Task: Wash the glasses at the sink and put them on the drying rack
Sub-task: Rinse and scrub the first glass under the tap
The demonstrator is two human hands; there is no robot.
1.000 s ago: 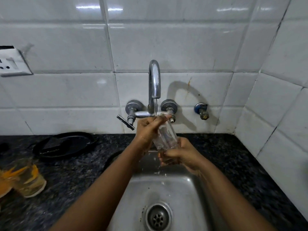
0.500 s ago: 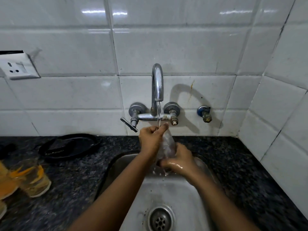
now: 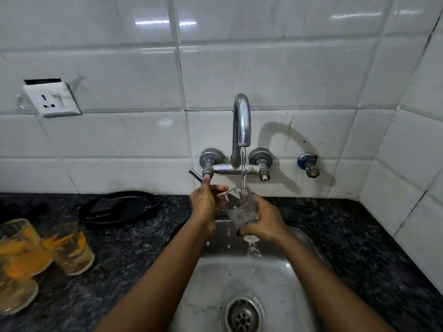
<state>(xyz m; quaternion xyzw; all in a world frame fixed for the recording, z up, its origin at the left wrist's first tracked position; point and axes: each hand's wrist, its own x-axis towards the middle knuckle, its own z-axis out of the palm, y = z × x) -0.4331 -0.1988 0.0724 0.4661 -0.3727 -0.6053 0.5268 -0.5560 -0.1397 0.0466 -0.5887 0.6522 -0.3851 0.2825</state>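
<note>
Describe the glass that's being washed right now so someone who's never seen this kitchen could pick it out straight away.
Find the steel sink under the curved tap. The glass is held above the basin in the running water, right hand wrapped round it, left hand at its rim. Unlike the orange-patterned glasses on the counter at left, it is plain and clear.

- A dark speckled stone countertop (image 3: pixel 134 255) runs along the foot of the white tiled wall.
- A steel sink (image 3: pixel 215 279) is set into it, drain (image 3: pixel 243 316) near the bottom edge.
- A black round plate (image 3: pixel 119 207) lies at the back left.
- Three glasses with orange print (image 3: pixel 72 250) stand close together at the left edge.
</note>
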